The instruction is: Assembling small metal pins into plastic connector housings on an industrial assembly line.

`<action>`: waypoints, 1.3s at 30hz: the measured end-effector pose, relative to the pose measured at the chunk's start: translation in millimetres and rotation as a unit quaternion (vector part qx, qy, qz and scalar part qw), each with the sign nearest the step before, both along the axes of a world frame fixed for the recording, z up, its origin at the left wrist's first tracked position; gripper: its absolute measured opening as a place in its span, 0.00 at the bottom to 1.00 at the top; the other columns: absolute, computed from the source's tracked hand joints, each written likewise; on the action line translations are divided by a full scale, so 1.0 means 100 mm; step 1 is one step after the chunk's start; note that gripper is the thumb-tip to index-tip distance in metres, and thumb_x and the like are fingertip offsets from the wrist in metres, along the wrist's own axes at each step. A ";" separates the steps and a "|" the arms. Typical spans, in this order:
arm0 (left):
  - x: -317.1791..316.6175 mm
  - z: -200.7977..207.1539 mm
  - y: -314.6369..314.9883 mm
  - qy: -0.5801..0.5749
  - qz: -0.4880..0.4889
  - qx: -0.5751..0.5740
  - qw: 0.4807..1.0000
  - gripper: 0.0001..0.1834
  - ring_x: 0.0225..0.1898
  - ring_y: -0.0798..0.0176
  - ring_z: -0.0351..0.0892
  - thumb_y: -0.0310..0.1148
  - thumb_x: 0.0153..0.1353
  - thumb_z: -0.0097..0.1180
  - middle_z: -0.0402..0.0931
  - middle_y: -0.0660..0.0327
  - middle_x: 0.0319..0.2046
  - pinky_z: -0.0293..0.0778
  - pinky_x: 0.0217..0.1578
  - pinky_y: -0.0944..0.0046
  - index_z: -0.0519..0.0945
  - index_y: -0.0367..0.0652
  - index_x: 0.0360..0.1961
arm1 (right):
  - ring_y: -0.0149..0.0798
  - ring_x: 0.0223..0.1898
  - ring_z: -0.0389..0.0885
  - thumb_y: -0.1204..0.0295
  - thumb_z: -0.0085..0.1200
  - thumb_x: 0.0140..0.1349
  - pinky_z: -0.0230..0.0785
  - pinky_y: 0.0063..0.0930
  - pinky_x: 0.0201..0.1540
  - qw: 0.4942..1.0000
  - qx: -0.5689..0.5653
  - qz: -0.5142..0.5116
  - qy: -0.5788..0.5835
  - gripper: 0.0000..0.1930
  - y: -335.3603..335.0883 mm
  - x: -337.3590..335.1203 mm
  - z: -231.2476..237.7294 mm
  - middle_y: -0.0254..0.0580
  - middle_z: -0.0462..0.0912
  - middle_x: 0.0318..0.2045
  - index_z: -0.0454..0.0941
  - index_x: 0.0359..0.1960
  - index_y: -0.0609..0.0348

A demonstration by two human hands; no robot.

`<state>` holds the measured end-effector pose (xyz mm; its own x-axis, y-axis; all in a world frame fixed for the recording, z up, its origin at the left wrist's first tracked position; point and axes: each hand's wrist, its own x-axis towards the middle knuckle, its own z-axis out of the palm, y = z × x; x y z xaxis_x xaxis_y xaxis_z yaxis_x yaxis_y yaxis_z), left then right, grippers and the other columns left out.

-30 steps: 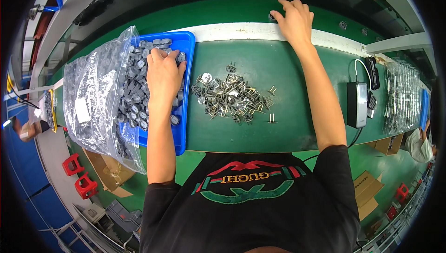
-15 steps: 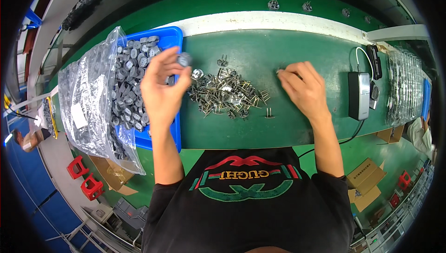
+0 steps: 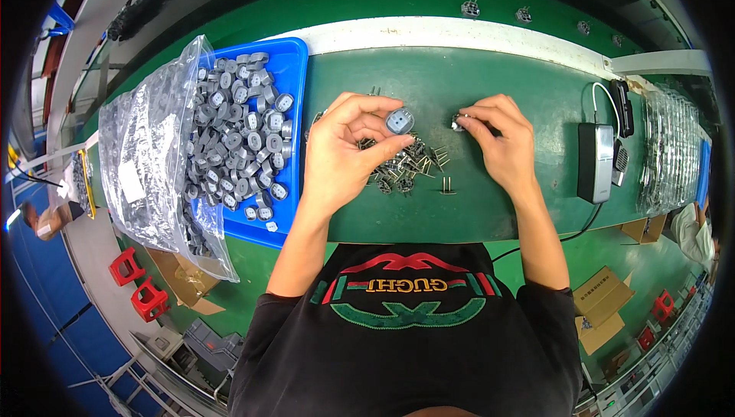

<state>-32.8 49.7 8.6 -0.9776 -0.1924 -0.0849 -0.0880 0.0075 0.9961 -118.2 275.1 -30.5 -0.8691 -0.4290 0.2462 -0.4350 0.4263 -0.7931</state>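
Between thumb and fingertips, my left hand (image 3: 348, 145) pinches a round grey plastic housing (image 3: 399, 121) with small holes in its face. My right hand (image 3: 501, 138) grips a small dark metal part with pins (image 3: 458, 122), mostly covered by the fingers. A gap separates the two pieces. Below and behind my left hand lies a pile of small metal parts with pins (image 3: 409, 164), partly hidden by that hand. One loose pin part (image 3: 448, 185) rests to the pile's right. Many similar grey housings (image 3: 237, 141) fill the blue tray (image 3: 301, 73) on the left.
A clear plastic bag (image 3: 145, 164) with grey pieces overlaps the tray's left side. On the right stand a black and silver box (image 3: 595, 161) with a cable and stacked clear trays (image 3: 670, 149). Beyond the white ledge (image 3: 429, 28), several assembled parts sit on a green surface, including one part (image 3: 470, 8).
My left hand has carried the grey housing rightward from beside the tray to over the pile, closer to my right hand. My right hand has barely moved; its part shows more clearly.
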 end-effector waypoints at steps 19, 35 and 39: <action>0.09 -0.09 0.23 0.124 0.056 -0.066 0.989 0.23 0.30 0.72 0.85 0.17 0.46 0.75 0.83 0.60 0.31 0.81 0.30 0.73 0.79 0.33 0.44 | 0.26 0.20 0.77 0.80 0.68 0.56 0.64 0.20 0.20 0.989 -0.137 -0.041 -0.035 0.06 -0.50 0.44 0.63 0.37 0.82 0.25 0.81 0.31 0.61; 0.10 -0.09 0.31 0.101 0.093 -0.043 0.990 0.23 0.30 0.73 0.84 0.22 0.49 0.77 0.84 0.59 0.28 0.81 0.30 0.73 0.74 0.36 0.41 | 0.37 0.22 0.77 0.82 0.70 0.50 0.66 0.28 0.19 0.980 -0.093 -0.049 0.167 0.11 -0.62 0.46 0.54 0.38 0.79 0.24 0.78 0.31 0.60; 0.10 -0.06 0.30 0.096 0.084 -0.069 0.989 0.22 0.30 0.73 0.84 0.21 0.49 0.76 0.84 0.60 0.28 0.81 0.31 0.73 0.75 0.36 0.41 | 0.38 0.22 0.77 0.82 0.70 0.50 0.66 0.29 0.19 0.981 -0.090 -0.053 0.160 0.11 -0.62 0.47 0.54 0.37 0.78 0.23 0.79 0.31 0.60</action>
<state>-22.9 79.4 2.4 -0.9262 -0.3506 0.1389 0.0921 0.1467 0.9849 -71.4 213.4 23.5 -0.7718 -0.2646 0.5782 -0.6356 0.3480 -0.6892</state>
